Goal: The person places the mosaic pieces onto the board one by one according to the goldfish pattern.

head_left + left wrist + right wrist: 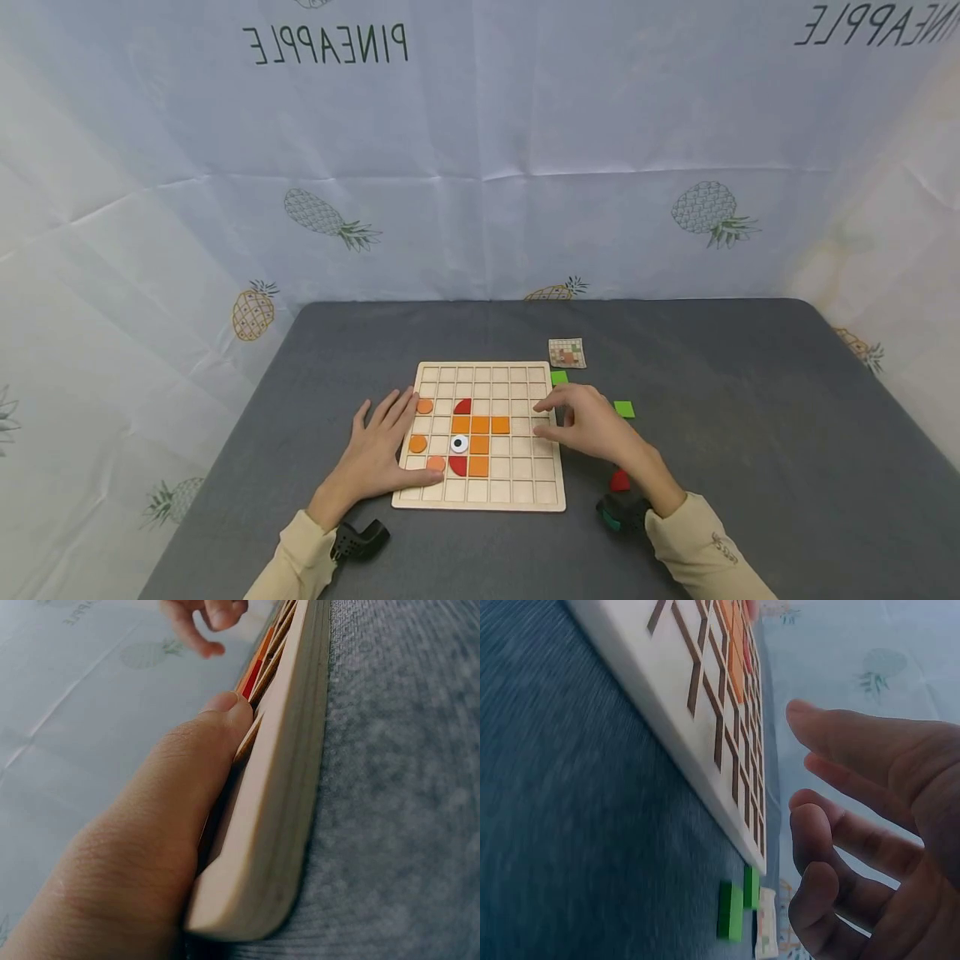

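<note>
Board: the pale wooden grid board [522, 468] lies flat on the grey table [330, 333], between the table's left and right edges, its long sides running toward the far edge.
Left hand: the left hand [382, 454] rests on the board's left edge, fingers straight and spread, thumb laid along the board near its near-left corner; it pinches nothing.
Right hand: the right hand [588, 421] hovers over the board's right edge, thumb and fingers bent with a clear gap between their tips — nothing is held.
Orange squares: five orange squares [480, 425] sit in the grid, three in a row and two below the middle one, toward the board's near edge.
Eye disc: a white disc with a black dot [459, 443] sits below the row's leftmost square.
Red pieces: one red quarter-round [462, 407] is above that square, another [457, 466] below the eye disc.
Round pieces: three orange discs [417, 443] lie toward the board's left edge — the nearest partly hidden by the thumb.
Off the board: a green square [559, 377] just beside its far-right corner, a second [623, 409] nearer the table's right edge, a red piece [619, 480] by the right wrist.
Card: a small picture card [567, 353] lies beyond the board's far-right corner.
</note>
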`<action>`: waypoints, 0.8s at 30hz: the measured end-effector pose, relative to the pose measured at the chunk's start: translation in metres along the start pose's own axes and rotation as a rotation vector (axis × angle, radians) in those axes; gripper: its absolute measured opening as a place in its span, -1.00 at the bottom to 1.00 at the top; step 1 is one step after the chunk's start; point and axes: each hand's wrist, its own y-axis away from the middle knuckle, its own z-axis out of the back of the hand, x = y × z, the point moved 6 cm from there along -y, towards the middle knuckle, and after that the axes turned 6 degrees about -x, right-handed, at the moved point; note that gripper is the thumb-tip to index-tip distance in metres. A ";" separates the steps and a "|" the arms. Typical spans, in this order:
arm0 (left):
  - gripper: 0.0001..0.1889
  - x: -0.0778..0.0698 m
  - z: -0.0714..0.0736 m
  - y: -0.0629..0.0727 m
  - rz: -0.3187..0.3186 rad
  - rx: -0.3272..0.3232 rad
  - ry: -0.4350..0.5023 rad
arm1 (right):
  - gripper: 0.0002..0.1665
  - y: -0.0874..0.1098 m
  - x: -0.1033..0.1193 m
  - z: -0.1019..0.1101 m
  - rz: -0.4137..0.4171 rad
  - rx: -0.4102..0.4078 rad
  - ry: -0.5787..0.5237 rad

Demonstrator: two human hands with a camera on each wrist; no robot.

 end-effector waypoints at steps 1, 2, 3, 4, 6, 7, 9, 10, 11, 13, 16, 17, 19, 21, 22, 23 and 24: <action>0.42 0.000 0.000 0.000 -0.001 -0.001 0.000 | -0.66 0.002 -0.002 0.003 -0.008 -0.002 0.004; 0.42 0.000 0.000 0.000 -0.001 0.000 0.001 | -0.66 0.005 -0.003 0.006 -0.015 -0.003 0.004; 0.42 0.000 0.000 0.000 -0.002 0.000 0.000 | -0.66 0.007 -0.005 0.010 -0.019 -0.006 0.010; 0.42 0.000 0.000 0.000 -0.004 -0.001 -0.001 | -0.66 0.010 -0.006 0.013 -0.024 -0.011 0.011; 0.42 0.000 0.001 -0.001 -0.007 -0.003 0.000 | -0.66 0.015 -0.009 0.020 -0.031 -0.024 0.015; 0.42 0.000 0.001 -0.001 -0.008 -0.004 0.001 | -0.66 0.017 -0.011 0.023 -0.032 -0.030 0.015; 0.42 0.000 0.002 0.000 -0.010 -0.004 -0.002 | -0.66 0.022 -0.013 0.029 -0.033 -0.045 0.021; 0.42 0.000 0.002 0.000 -0.010 -0.003 -0.001 | -0.65 0.025 -0.015 0.032 -0.037 -0.050 0.022; 0.42 0.000 0.002 0.000 -0.009 -0.001 0.000 | -0.65 0.028 -0.017 0.034 -0.042 -0.052 0.020; 0.42 0.000 0.001 0.000 -0.007 0.000 0.000 | -0.64 0.033 -0.022 0.038 -0.056 -0.056 0.011; 0.42 -0.001 0.001 0.000 -0.006 0.004 0.006 | -0.63 0.040 -0.030 0.044 -0.077 -0.050 -0.002; 0.42 -0.001 0.001 0.000 -0.006 0.003 0.006 | -0.63 0.041 -0.033 0.046 -0.081 -0.047 -0.007; 0.42 -0.001 0.001 0.000 -0.007 0.006 0.006 | -0.62 0.045 -0.039 0.050 -0.085 -0.036 -0.002; 0.42 0.000 0.000 0.000 -0.006 0.010 0.004 | -0.62 0.047 -0.044 0.054 -0.074 -0.015 0.011; 0.41 0.000 0.000 0.000 -0.007 0.010 0.002 | -0.62 0.048 -0.046 0.055 -0.072 -0.004 0.015; 0.41 0.001 0.000 0.000 -0.006 0.012 0.000 | -0.61 0.048 -0.047 0.056 -0.070 0.009 0.016; 0.41 0.001 0.000 0.000 -0.004 0.013 -0.002 | -0.61 0.049 -0.049 0.056 -0.067 0.021 0.017</action>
